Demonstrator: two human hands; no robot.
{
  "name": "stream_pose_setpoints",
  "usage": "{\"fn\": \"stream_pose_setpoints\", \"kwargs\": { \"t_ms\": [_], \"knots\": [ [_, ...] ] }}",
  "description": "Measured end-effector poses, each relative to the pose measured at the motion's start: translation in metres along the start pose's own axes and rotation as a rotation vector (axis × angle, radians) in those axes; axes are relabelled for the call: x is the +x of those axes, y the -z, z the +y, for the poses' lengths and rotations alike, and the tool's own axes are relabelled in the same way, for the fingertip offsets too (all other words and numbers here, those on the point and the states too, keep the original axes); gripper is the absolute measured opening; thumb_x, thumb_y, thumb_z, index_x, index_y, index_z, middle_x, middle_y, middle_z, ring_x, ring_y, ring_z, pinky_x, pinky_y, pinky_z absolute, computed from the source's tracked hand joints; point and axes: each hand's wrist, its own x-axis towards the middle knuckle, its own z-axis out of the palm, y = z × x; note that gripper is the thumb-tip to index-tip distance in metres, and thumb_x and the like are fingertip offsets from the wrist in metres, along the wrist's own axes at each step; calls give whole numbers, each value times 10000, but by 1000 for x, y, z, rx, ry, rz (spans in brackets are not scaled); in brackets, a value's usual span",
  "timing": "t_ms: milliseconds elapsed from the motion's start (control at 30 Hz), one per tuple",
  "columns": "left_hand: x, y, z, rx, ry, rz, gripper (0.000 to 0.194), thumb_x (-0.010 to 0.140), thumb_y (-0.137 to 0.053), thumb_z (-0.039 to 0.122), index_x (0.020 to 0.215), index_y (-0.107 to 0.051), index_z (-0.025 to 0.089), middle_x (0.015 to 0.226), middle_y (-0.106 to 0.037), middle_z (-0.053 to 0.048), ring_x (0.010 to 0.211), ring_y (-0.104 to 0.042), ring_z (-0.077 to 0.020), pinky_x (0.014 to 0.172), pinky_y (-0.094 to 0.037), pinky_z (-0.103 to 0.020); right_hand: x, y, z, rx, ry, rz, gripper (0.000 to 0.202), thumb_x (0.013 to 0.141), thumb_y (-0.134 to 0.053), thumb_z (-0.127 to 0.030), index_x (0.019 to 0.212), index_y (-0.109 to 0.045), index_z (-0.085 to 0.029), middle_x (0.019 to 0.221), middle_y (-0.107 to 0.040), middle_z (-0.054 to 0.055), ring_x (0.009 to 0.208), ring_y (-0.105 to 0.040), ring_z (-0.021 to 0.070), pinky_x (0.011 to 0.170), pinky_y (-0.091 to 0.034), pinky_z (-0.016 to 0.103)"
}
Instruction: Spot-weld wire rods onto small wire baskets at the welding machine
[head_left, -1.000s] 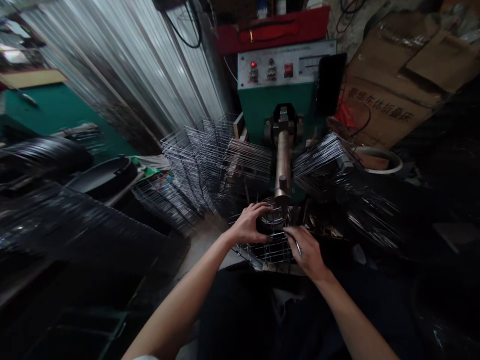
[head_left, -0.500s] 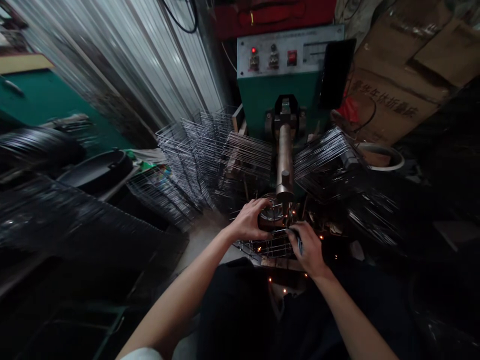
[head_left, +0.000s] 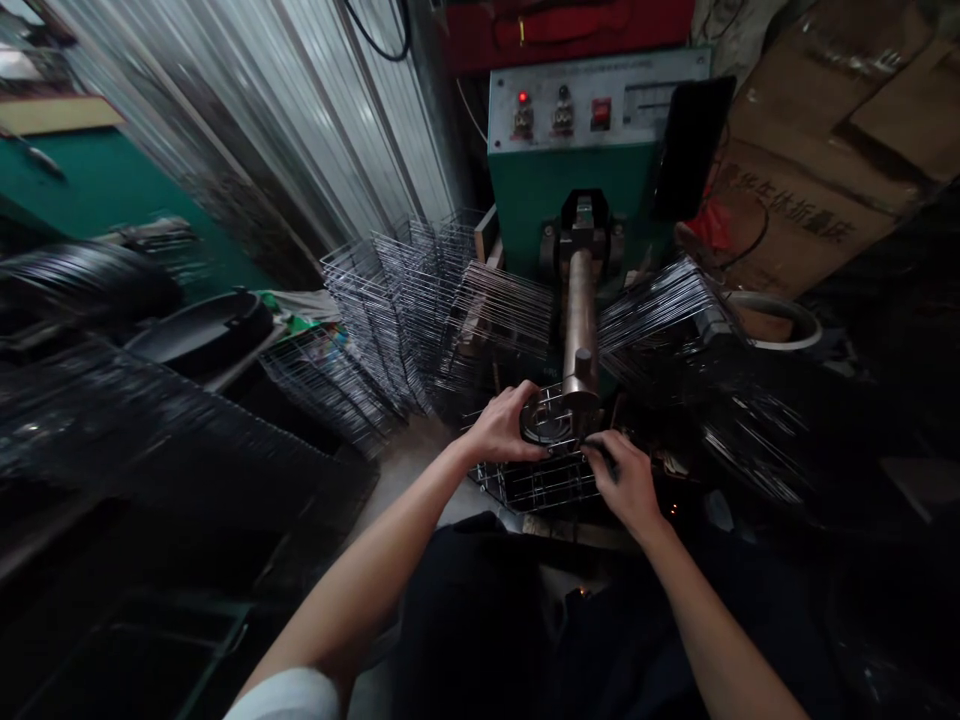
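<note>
A wire grid [head_left: 536, 487] lies under the metal cylinder [head_left: 580, 325] of a green machine [head_left: 574, 175]. My left hand [head_left: 502, 428] grips the grid's wire on the left side, its thumb and fingers curved around a round metal part [head_left: 546, 425]. Just right of the cylinder's lower end, my right hand [head_left: 622, 475] is closed in a pinch near the grid. Something small and dark shows in its fingers, too small to name.
Stacked wire racks [head_left: 405, 310] stand left of the machine. Bundled metal rods [head_left: 656, 305] and a white bucket [head_left: 806, 325] are on the right. Cardboard [head_left: 795, 220] leans behind. A dark pan [head_left: 202, 330] lies at the left.
The orange sparks around the hands have mostly gone, leaving a few low down. The grid and my hands sit slightly higher and closer under the cylinder. The view has shifted a little.
</note>
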Motion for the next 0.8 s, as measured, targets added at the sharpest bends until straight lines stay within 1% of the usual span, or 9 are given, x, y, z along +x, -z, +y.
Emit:
{"fn": "stream_pose_setpoints", "kwargs": {
  "t_ms": [200, 400, 500, 600, 667, 700, 733, 800],
  "knots": [
    [1, 0, -1, 1, -14, 0, 784, 567, -816, 532, 1198, -483, 206, 1138, -601, -88, 1045, -585, -305, 922, -470, -446, 0, -3, 0, 12, -35, 39, 124, 956, -551, -280, 898, -637, -212, 858, -671, 32, 804, -633, 189, 752, -470, 290],
    [3, -2, -7, 20, -19, -3, 784, 558, -820, 523, 1181, -476, 195, 1090, -597, -83, 1000, -588, -296, 882, -471, -429, 0, -3, 4, 8, -37, 41, 146, 961, -555, -301, 897, -646, -205, 852, -681, 31, 799, -638, 183, 747, -472, 288],
    [2, -3, -4, 18, -15, 5, 785, 557, -827, 511, 1184, -471, 201, 1086, -591, -77, 991, -587, -289, 872, -475, -422, 1, -4, 5, 20, -47, 51, 148, 955, -560, -299, 903, -658, -202, 864, -688, 36, 796, -642, 183, 729, -478, 288],
    [3, -4, 2, 10, -10, 6, 774, 584, -828, 472, 1220, -467, 219, 1111, -594, -70, 1015, -584, -283, 894, -480, -426, 2, -6, 7, 28, -83, 59, 176, 946, -568, -318, 866, -669, -199, 817, -682, 30, 720, -629, 173, 678, -480, 284],
    [1, -1, 3, -11, -11, -7, 850, 612, -827, 471, 1324, -427, 236, 1222, -578, -91, 1109, -563, -303, 964, -462, -462, 1, -3, 9, 48, -121, 55, 169, 923, -599, -342, 862, -672, -201, 815, -685, 29, 727, -637, 178, 685, -491, 289],
    [-2, 0, 1, -21, -8, -16, 935, 616, -832, 488, 1397, -376, 250, 1314, -544, -109, 1190, -529, -326, 1017, -434, -493, -2, -1, 10, 75, -149, 46, 161, 904, -623, -355, 883, -674, -204, 838, -693, 33, 756, -648, 186, 697, -502, 294],
    [-8, 2, -4, -30, 0, -15, 1046, 603, -844, 515, 1465, -308, 264, 1413, -482, -125, 1279, -468, -356, 1074, -387, -532, -6, 4, 12, 118, -183, 30, 169, 886, -643, -367, 919, -675, -205, 877, -704, 43, 798, -659, 196, 707, -515, 299],
    [-27, 3, -23, -63, 36, 9, 1283, 536, -878, 561, 1551, -148, 273, 1578, -285, -149, 1429, -275, -419, 1166, -252, -597, -18, 16, 17, 222, -262, -19, 229, 866, -661, -393, 989, -671, -200, 951, -716, 69, 874, -674, 215, 732, -540, 311]
  ]
}}
